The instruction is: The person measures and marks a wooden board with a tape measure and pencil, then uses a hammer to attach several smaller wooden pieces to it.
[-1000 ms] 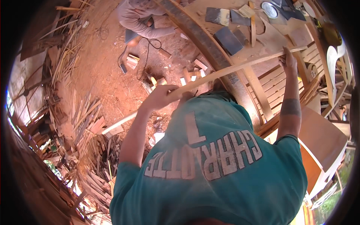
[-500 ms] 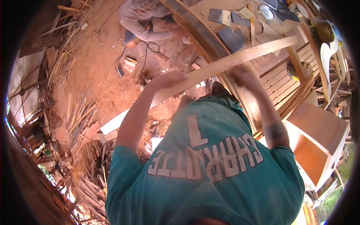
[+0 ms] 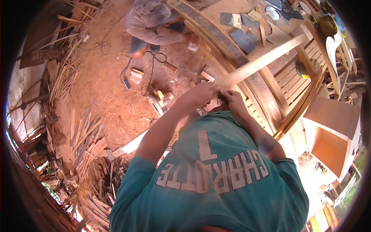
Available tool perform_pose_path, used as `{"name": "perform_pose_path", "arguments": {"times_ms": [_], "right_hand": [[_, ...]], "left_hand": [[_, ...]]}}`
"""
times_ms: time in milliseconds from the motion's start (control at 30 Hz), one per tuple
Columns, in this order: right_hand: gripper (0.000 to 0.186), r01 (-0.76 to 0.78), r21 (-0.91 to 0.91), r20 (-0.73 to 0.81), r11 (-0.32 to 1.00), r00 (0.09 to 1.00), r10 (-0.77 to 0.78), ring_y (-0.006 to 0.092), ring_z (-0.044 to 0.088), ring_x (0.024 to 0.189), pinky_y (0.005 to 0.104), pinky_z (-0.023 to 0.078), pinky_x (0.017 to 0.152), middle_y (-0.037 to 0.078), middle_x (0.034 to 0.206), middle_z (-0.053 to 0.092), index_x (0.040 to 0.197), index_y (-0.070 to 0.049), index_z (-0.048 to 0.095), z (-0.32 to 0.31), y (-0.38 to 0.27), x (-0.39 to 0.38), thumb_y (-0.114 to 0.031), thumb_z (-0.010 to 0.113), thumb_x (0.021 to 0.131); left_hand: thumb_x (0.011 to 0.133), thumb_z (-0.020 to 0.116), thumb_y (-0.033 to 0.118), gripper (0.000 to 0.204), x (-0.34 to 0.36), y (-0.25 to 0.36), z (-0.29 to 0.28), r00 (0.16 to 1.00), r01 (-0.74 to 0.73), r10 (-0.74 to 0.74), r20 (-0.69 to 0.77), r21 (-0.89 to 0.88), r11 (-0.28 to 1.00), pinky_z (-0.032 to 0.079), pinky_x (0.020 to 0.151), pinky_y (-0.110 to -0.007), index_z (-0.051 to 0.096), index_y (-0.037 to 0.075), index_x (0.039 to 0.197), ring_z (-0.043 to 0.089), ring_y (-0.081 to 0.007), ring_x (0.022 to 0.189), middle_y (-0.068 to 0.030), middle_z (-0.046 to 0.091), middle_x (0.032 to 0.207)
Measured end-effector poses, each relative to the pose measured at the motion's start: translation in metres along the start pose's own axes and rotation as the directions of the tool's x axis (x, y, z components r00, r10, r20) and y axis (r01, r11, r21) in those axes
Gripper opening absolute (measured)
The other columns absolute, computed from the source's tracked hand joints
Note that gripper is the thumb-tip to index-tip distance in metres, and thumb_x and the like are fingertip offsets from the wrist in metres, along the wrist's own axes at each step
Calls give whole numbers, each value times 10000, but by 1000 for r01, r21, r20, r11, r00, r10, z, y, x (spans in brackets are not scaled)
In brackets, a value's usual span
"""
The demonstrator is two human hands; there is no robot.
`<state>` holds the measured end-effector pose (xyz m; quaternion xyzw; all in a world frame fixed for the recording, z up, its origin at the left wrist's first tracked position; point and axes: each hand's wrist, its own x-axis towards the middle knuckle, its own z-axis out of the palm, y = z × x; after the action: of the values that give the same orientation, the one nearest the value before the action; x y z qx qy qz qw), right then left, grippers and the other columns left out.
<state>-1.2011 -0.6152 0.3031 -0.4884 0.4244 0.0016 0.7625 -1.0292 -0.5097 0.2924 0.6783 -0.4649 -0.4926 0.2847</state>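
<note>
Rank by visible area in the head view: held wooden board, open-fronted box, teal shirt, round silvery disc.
1. Teal shirt, enlarged by nearness
2. Open-fronted box
3. Held wooden board, partly hidden
4. Round silvery disc

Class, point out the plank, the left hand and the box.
Plank (image 3: 264, 62): head view, its upper-right stretch.
Left hand (image 3: 202, 94): head view, back of the hand.
Box (image 3: 333, 116): head view, its brown outer panel.

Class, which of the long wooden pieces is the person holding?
The long, flat, pale wooden board, slanting toward the upper right, gripped in the left hand. The long brown wooden strips at right lie ungripped.
</note>
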Motion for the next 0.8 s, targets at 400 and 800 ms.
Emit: {"name": "perform_pose_path", "arguments": {"times_ms": [400,800], "right_hand": [[406,-234,521,223,821,966,134,84,248,456,265,204,434,-46,547,325,638,-156,407,-74,-22,-17,-215,499,1029],[289,-90,-833,-77,546,996,47,292,673,789,418,537,758,131,897,723,1020,-60,735,-170,-37,-80,-328,686,924]], "left_hand": [[1028,516,386,419,8,-23,3,693,-563,717,-75,565,603,536,591,-378,622,-12,1111,620,-243,597,-135,635,746],[1047,478,443,464,-12,14,-47,937,344,-306,166,-312,885,506,524,-358,640,8,1057,601,-176,591,-68,593,710]]}}
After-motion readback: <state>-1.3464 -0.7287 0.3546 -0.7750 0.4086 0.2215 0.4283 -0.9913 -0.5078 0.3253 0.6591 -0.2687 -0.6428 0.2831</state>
